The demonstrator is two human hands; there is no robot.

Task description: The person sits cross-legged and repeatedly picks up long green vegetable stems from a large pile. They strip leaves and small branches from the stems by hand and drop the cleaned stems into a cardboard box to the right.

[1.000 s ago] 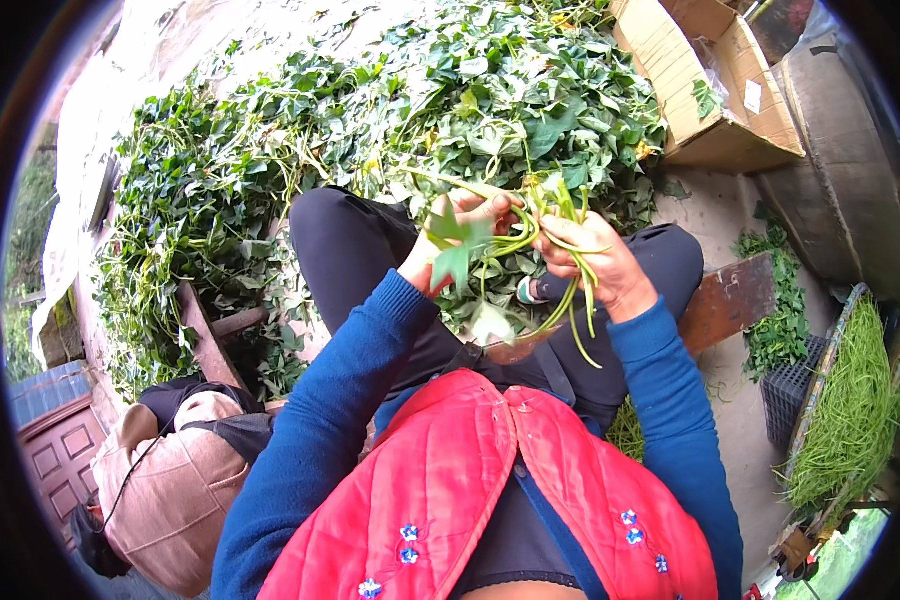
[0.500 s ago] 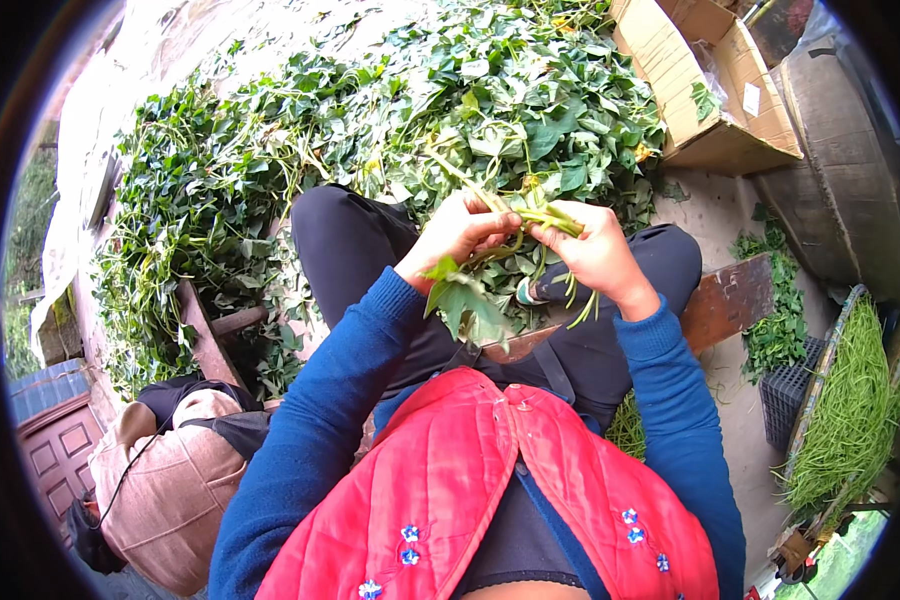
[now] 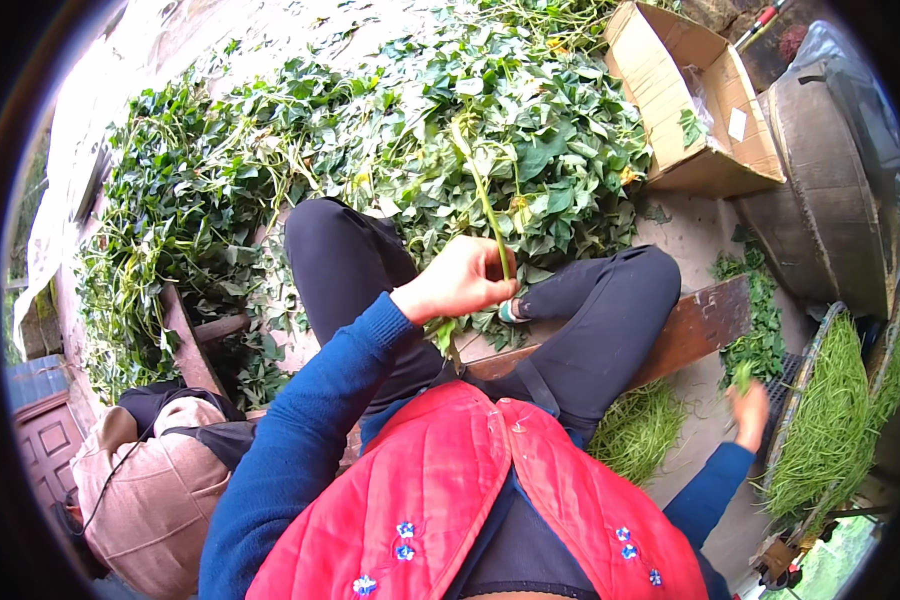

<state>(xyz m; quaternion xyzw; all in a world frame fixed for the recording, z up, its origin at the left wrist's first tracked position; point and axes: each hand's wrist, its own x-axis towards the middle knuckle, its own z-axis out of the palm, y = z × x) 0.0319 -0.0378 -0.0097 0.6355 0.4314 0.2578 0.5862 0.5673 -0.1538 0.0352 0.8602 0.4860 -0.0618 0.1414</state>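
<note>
Above my lap, my left hand (image 3: 467, 278) is closed round a leafy vine (image 3: 485, 200), whose long pale-green stem points up toward the big heap of green vines (image 3: 320, 115). A few leaves (image 3: 442, 333) hang below that wrist. My right hand (image 3: 749, 412) is stretched far out to the right, beside the dark crate (image 3: 785, 378) and the long basket of green stems. A small bit of green stem (image 3: 742, 376) shows at its fingertips, which look pinched together. Its exact shape is too small to make out.
A long basket rim (image 3: 800, 385) borders thin green stems (image 3: 825, 420). More stems (image 3: 640, 430) lie beside my right thigh, near the wooden bench (image 3: 705, 320). Picked leaves (image 3: 755, 330) lie on the floor. A cardboard box (image 3: 725, 165) stands back right. Another person (image 3: 155, 495) sits lower left.
My hands have separated. The right has swung out right and down with some green, away from the vine. My left still holds the vine, lower, with the stem now pointing up.
</note>
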